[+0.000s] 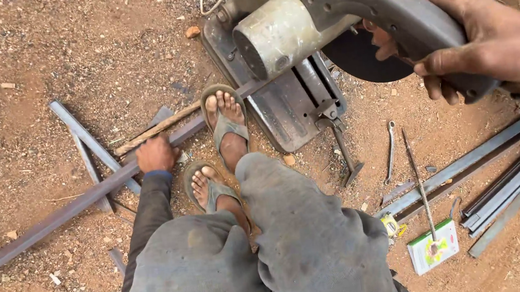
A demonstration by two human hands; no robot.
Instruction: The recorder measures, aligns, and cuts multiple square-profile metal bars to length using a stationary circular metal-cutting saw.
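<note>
My right hand (491, 41) grips the dark grey handle of a chop saw (299, 28), whose motor housing and dark cutting disc are raised above its metal base (282, 109). My left hand (156, 155) presses down on a long grey steel bar (69, 212) that runs from the lower left across the dirt toward the saw base. My feet in sandals (226, 127) rest beside the bar, the right one on top of it. My grey trousers fill the lower middle.
Short steel offcuts (85, 140) and a wooden stick lie left of my hand. Several long steel bars (511, 179) lie at the right, with a thin rod, a spanner (390, 152), a small white box (434, 247) and red-brown dirt ground around.
</note>
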